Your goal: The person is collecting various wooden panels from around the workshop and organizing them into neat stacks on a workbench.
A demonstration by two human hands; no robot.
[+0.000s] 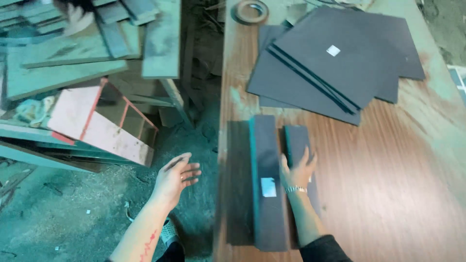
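On the brown wooden workbench (pixel 388 194), near its left edge, lies what I am working with: dark grey strips of board, cut long and narrow, the wide strip (pixel 266 160) with a teal edge and a pale sticker, the narrow strip (pixel 296 140) just beside it on the right. Further up the bench sits a loose stack of large dark sheets (pixel 335 73) of the same material, a small white label on the top one, and beyond them a roll of tape (pixel 250 11). Off the bench to the left, grey planks (pixel 73 58) and a pink-and-red frame (pixel 97 126) are heaped over a dusty floor (pixel 63 218). My right hand (pixel 297 171) lies flat on the narrow strip, fingers spread and pressing down, a bracelet at the wrist; it grips nothing. My left hand (pixel 175 177) hangs open and empty over the floor, clear of the bench. By my judgement these strips are stiff and thin, light for their length, with smooth faces that would slide under a flat palm; the long edges look like the surest place to pinch them, near the middle so the ends do not sag or swing.
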